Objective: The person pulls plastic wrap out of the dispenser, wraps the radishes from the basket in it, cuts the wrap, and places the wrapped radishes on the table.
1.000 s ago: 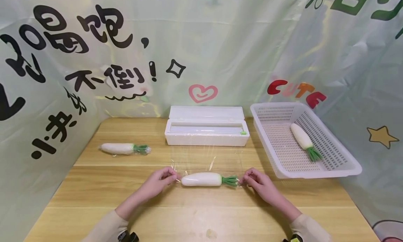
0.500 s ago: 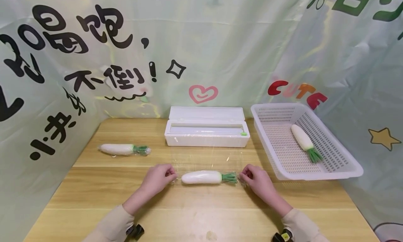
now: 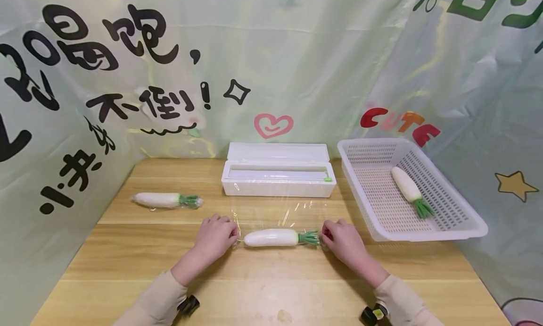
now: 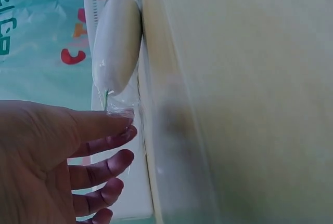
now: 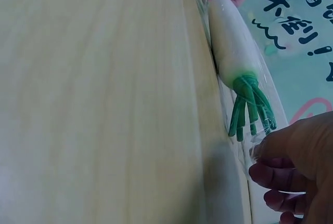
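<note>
The white radish (image 3: 270,238) is lying between my two hands, in clear film (image 3: 277,213), its long axis running crosswise from one set of fingertips to the other; its thin root end is pointing at my left hand (image 3: 216,237), its green leaves (image 3: 308,238) at my right hand (image 3: 344,243); neither hand is being clearly the nearer, each sitting just beside its own end; the thumb and forefinger of both are pinching the gathered film there, while my left hand's other fingers are curving loosely around nothing; beyond my fingertips the film is stretching away to the open white box (image 3: 277,189), whose green slider (image 3: 328,179) is sitting on my right hand's side; out past my left hand a film-wrapped radish (image 3: 158,200) is lying roughly parallel on the wooden table (image 3: 271,288); out past my right hand a white basket (image 3: 428,234) is holding a third radish (image 3: 406,183), slantwise.
</note>
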